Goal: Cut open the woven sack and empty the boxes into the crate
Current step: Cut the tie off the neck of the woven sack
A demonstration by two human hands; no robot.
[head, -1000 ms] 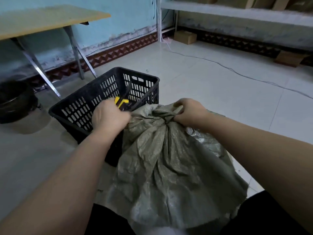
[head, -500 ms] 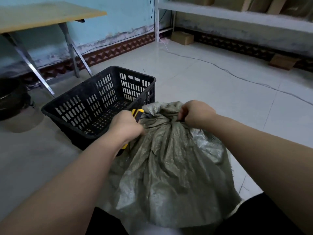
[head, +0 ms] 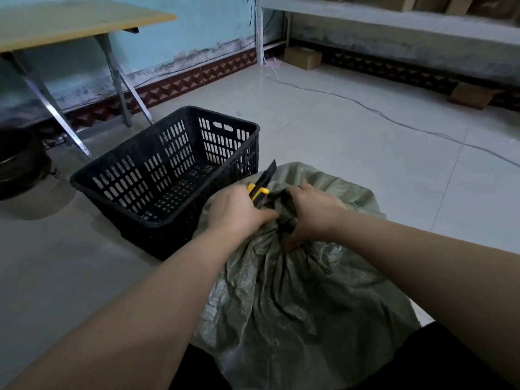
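A grey-green woven sack (head: 295,299) stands on the floor in front of me, its mouth gathered into a tied neck. My left hand (head: 237,211) grips a yellow and black utility knife (head: 261,182), whose blade points up and away, right beside that neck. My right hand (head: 312,212) grips the bunched neck of the sack from the right. The black slotted plastic crate (head: 168,175) sits just left of the sack and touches it; I see nothing inside. No boxes show; the sack hides its contents.
A folding table (head: 70,21) with metal legs stands at the far left, a dark round tub (head: 17,161) beside it. A thin cable (head: 394,119) runs across the white tile floor. Cardboard boxes (head: 302,57) lie by the far wall under a shelf.
My left hand moved the knife right, from the crate's edge to the sack's neck, and the blade now points upward. My right hand stayed on the gathered neck.
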